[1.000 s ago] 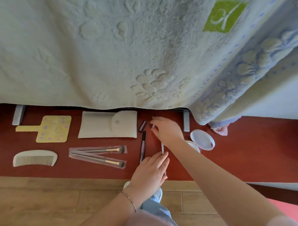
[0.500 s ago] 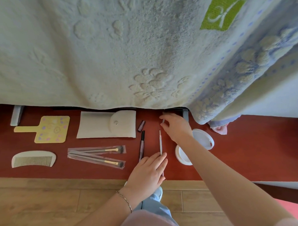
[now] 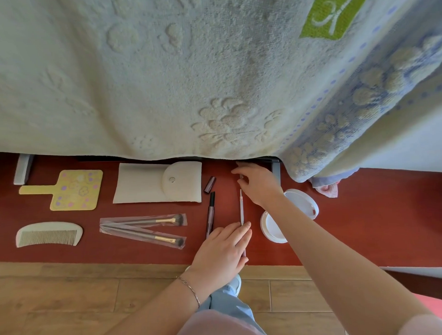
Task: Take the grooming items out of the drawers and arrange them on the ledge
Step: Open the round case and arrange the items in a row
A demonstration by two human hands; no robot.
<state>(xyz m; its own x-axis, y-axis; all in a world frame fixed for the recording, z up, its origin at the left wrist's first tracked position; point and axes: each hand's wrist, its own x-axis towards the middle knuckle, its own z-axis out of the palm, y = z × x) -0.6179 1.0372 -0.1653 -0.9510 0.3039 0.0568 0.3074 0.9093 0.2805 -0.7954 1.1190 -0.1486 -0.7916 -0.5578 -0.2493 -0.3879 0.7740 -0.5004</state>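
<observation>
On the red ledge (image 3: 367, 225) lie a yellow hand mirror (image 3: 70, 189), a white comb (image 3: 48, 234), a white pouch (image 3: 158, 182), two wrapped brushes (image 3: 144, 229), a dark pencil (image 3: 210, 214) and its cap (image 3: 209, 184). A thin pen (image 3: 241, 211) lies beside the pencil. My left hand (image 3: 223, 252) rests flat on the pen's near end. My right hand (image 3: 258, 182) hovers at the pen's far end, fingertips pinching a tiny cap. An open white compact (image 3: 273, 228) sits right of the pen.
A large pale towel (image 3: 161, 76) hangs over the ledge's back and hides what is behind. A blue-patterned towel (image 3: 351, 112) hangs at the right. Grey brackets (image 3: 23, 168) stand at the back. Wooden floor (image 3: 69, 298) lies below the ledge.
My right hand has moved away from the pen toward the back of the ledge with a tiny cap, uncovering the compact. My left hand stayed on the pen's near end.
</observation>
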